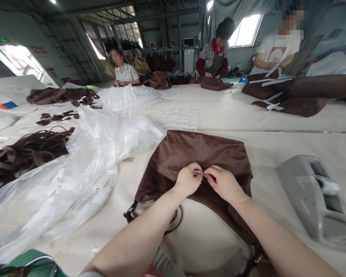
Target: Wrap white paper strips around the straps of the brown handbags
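Note:
A dark brown leather bag [207, 148] lies flat on the pale table, its curved opening edge toward me. Over its middle, beside a zipped slit [174, 168], my two hands meet fingertip to fingertip. My left hand [189, 179] pinches a small whitish piece [198, 173] between thumb and fingers. The fingers of my right hand [220, 181] are closed at the right end of that same piece; whether they grip it is too small to tell. A thin brown cord [180, 221] loops below the bag, near my left forearm.
Clear plastic bags [95, 161] and brown straps [29, 152] spread over the left. A grey tape dispenser [314, 192] stands at the right. Across the table [219, 111], three people work among brown bags [300, 105].

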Demonstrator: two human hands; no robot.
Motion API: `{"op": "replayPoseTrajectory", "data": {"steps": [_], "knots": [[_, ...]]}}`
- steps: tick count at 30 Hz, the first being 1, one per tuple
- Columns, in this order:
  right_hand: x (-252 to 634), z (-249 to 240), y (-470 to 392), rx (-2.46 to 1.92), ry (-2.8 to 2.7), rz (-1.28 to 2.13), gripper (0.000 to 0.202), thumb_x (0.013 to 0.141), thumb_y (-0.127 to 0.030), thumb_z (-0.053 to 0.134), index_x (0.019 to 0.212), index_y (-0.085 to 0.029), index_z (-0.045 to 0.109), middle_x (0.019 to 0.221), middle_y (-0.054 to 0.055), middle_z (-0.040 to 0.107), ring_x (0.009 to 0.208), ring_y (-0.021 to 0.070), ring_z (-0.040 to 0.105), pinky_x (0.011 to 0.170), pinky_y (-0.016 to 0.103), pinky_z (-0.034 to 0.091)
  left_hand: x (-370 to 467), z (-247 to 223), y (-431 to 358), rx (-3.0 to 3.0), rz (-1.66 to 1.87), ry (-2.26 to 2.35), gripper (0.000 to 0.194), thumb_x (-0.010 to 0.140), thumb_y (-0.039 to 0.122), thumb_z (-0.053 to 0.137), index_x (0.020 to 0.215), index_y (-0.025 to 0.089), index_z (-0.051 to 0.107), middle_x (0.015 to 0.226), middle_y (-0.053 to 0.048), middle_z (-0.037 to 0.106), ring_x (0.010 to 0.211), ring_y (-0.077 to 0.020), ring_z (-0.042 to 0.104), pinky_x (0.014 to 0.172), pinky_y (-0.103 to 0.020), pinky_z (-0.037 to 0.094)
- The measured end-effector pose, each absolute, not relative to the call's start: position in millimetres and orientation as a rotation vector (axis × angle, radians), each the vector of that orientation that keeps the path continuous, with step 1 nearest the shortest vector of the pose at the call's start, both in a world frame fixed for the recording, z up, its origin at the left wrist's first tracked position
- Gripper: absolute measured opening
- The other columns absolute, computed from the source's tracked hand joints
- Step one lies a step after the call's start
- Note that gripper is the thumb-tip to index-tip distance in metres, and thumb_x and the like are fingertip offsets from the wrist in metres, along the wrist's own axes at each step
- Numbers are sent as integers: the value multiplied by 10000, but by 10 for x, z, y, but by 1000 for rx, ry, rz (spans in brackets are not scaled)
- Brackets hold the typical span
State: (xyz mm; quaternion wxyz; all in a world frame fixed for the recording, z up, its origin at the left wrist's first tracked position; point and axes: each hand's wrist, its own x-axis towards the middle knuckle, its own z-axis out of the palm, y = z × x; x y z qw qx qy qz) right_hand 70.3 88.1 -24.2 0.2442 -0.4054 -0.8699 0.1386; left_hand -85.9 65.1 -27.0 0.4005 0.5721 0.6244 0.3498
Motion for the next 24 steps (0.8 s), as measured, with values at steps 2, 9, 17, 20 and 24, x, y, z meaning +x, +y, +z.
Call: {"op": "replayPoseTrajectory", "data": {"steps": [2, 9, 17, 20, 24], "knots": [[694, -223, 866, -1132, -2436, 290, 157, 860, -132, 482, 832, -203, 620, 839, 19, 618, 736, 149, 583, 675, 255, 417, -818, -276, 666, 1236, 940, 1511, 177, 735, 76, 445, 824, 178, 558, 597, 36, 572, 509, -83, 571, 483, -173, 470], [705, -113, 746, -1112, -2635, 99, 199, 913, -168, 424, 881, -207, 616, 839, 22, 599, 712, 141, 570, 657, 259, 395, -814, -171, 658, 837, 1024, 1351, 150, 724, 8, 469, 729, 131, 554, 531, 29, 548, 466, -62, 557, 458, -150, 486], [692, -15, 634, -1136, -2780, -21, 199, 886, -128, 460, 984, -190, 622, 838, 47, 605, 765, 176, 592, 640, 277, 413, -894, -115, 589, 847, 963, 1291, 41, 749, 74, 583, 734, 112, 586, 583, -13, 607, 563, -99, 630, 575, -200, 542], [697, -9, 631, -1114, -2782, -26, 226, 889, -126, 455, 1027, -188, 622, 853, 55, 615, 778, 180, 596, 655, 279, 425, -897, -120, 588, 844, 946, 1270, 98, 799, 178, 591, 731, 108, 587, 602, -34, 623, 580, -120, 642, 577, -224, 546], [723, -45, 643, -1094, -2769, 6, 251, 887, -127, 457, 1057, -192, 630, 863, 51, 628, 799, 189, 601, 689, 292, 446, -888, -156, 601, 875, 907, 1373, 119, 835, 190, 579, 754, 102, 580, 585, -30, 619, 536, -112, 626, 551, -227, 536]]}}
